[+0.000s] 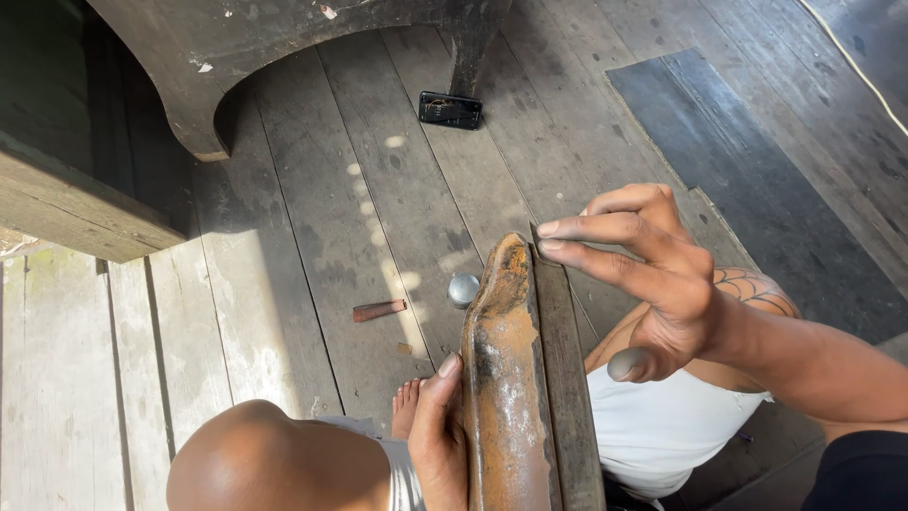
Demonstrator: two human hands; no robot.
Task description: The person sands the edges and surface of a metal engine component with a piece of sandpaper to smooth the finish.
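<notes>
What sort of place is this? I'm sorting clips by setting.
Probably a wooden porch or hut floor: weathered floor planks, a dark wooden bench, and sunlight falling across them while both hands work a rusty metal bar.

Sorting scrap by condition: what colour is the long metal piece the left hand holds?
Rusty orange-brown with grey patches, seen in the head view.

A small black device [450,110] lies flat on the grey plank floor [378,189], beside the foot of a dark wooden post [470,52]; a short rusty tube [378,309] lies on the boards, near a round silvery cap [463,289]; a dark patch [757,180] covers the floor's right side.
</notes>
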